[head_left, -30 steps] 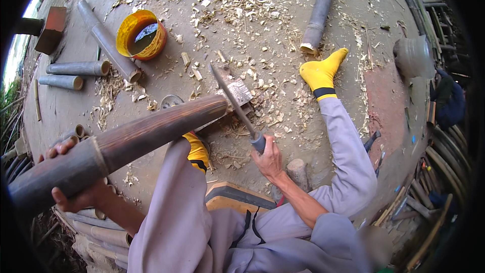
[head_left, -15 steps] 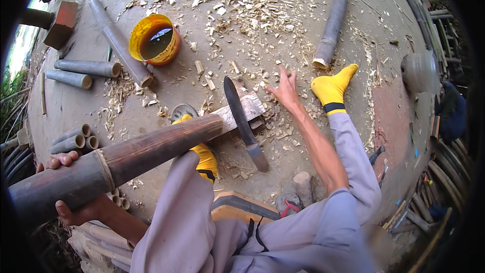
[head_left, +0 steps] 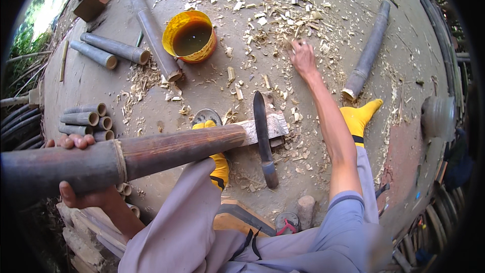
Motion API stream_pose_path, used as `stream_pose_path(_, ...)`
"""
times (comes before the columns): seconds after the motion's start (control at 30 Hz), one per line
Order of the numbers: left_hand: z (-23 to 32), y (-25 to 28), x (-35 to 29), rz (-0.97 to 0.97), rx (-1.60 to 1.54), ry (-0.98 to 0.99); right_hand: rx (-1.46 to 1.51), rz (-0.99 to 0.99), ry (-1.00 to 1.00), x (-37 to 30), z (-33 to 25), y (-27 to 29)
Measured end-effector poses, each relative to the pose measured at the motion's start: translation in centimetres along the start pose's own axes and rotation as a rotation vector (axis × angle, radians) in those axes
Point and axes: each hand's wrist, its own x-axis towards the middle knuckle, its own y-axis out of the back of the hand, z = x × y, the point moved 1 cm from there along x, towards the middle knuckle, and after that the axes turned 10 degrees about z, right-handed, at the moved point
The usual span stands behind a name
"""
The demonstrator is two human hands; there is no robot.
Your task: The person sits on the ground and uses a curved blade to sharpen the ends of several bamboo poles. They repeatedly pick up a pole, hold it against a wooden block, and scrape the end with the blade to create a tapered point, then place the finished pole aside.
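Observation:
My left hand (head_left: 76, 197) is wrapped round a thick dark bamboo pole (head_left: 151, 154), fingers over its top and thumb below. The pole lies across my left leg, its narrower end by a pale wooden block (head_left: 275, 124). Across that block rests a machete (head_left: 261, 126) with a dark blade and short handle, untouched by either hand. My right hand (head_left: 302, 56) reaches out to the far pile of wood shavings (head_left: 288, 23). Its fingers are curled together at the pile's near edge; what they hold, if anything, is too small to make out.
A yellow-orange bucket (head_left: 189, 36) of dark liquid stands beyond the block. Bamboo lengths lie at left (head_left: 151, 30) and right (head_left: 368, 50), with short cut tubes (head_left: 81, 119) stacked at left. My feet in yellow socks (head_left: 361, 116) flank the block. A sandal (head_left: 287, 223) lies near the stool.
My right hand has moved forward from beside the block to the shavings, and its spread fingers have closed. My left hand keeps its hold on the bamboo pole. The view has shifted.

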Motion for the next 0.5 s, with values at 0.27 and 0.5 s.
stream_pose_path(0.27,-0.7,0.1,0.0,0.024,-0.029,0.002,0.771,0.223,-0.736,-11.1,9.0,19.2)
stream_pose_path(0.5,-0.5,-0.4,-0.1,0.042,-0.02,-0.01,2.592,-0.202,-0.818,-16.4,1.7,16.3)
